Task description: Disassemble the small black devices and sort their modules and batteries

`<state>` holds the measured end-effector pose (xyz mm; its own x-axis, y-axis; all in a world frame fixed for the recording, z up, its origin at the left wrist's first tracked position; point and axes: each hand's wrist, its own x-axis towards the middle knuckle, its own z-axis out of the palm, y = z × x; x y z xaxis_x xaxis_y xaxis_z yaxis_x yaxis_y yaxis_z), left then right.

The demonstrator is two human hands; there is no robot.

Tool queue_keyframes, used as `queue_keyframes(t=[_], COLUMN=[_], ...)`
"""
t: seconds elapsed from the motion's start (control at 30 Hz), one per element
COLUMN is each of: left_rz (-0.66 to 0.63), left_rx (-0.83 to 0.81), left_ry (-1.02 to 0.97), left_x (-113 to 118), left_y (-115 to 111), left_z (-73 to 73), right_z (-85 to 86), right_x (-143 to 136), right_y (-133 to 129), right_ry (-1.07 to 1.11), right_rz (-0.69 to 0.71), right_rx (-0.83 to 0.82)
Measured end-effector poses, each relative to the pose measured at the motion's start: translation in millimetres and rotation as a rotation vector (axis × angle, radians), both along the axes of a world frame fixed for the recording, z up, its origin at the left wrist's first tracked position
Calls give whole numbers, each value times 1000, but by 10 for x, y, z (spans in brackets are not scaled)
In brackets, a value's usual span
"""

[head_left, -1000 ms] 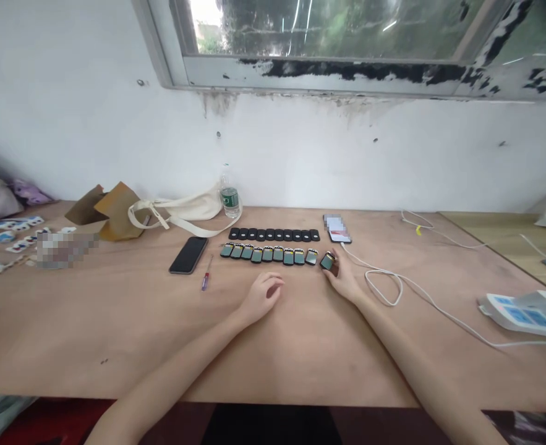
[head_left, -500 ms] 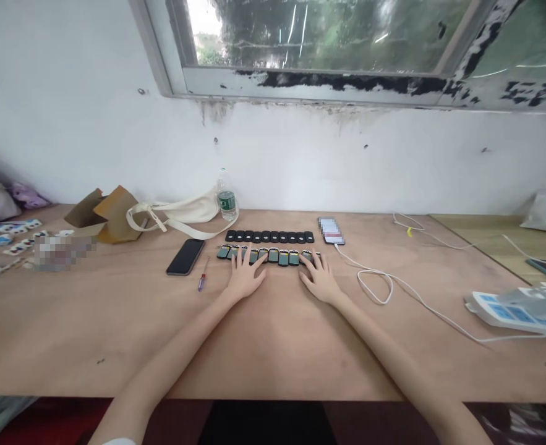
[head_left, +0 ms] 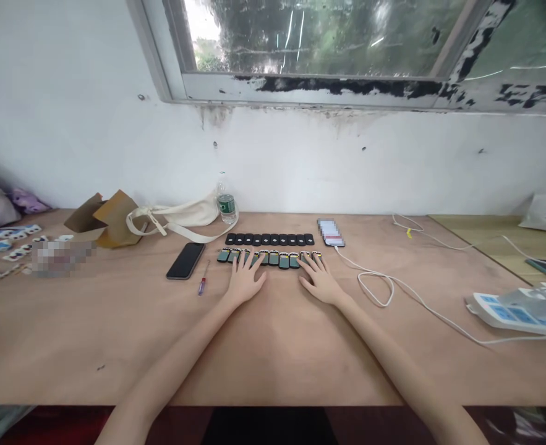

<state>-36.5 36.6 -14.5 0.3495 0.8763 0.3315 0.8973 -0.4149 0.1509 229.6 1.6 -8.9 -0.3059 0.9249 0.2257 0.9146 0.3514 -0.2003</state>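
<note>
My left hand (head_left: 245, 281) lies with fingers spread, its fingertips over the left part of a row of small dark cases with grey-green faces (head_left: 273, 258). At the right end of that row, my right hand (head_left: 319, 281) also rests with its fingers stretched apart. Both hands hold nothing; the fingers hide some of the pieces. Just behind runs a second row of small black oval covers (head_left: 274, 239), each with a pale mark. Left of my left hand is a small screwdriver (head_left: 202, 285) with a purple and red handle.
A black phone (head_left: 185, 260) lies left of the screwdriver. Behind it are a cream strap bag (head_left: 191, 213), a water bottle (head_left: 227, 207) and an open brown paper bag (head_left: 115, 216). To the right, a lit phone (head_left: 331, 232) trails a white cable (head_left: 407, 287) toward a power strip (head_left: 509, 311).
The fingers of my right hand have shifted slightly over the right end of the row, and its pieces there sit straighter. My left hand has barely moved. The view has tilted slightly.
</note>
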Motion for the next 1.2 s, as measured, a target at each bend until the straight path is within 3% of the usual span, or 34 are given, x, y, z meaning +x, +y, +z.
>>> queue_keyframes(t=[0.27, 0.53, 0.73, 0.9, 1.07, 1.2], left_rz=[-76, 176, 186, 190, 264, 240], left_rx=[-46, 3, -43, 15, 65, 86], left_ry=[2, -62, -56, -48, -46, -46], left_x=[16, -157, -146, -126, -225, -301], left_y=[42, 31, 19, 5, 86, 125], left_z=[3, 18, 6, 17, 28, 25], right_z=[39, 64, 75, 77, 59, 38], right_x=[-6, -61, -51, -42, -41, -33], right_y=[-55, -140, -118, -121, -129, -117], right_ry=[18, -12, -5, 23, 31, 28], right_rz=[18, 60, 65, 58, 71, 77], right_rx=[-26, -38, -73, -49, -7, -12])
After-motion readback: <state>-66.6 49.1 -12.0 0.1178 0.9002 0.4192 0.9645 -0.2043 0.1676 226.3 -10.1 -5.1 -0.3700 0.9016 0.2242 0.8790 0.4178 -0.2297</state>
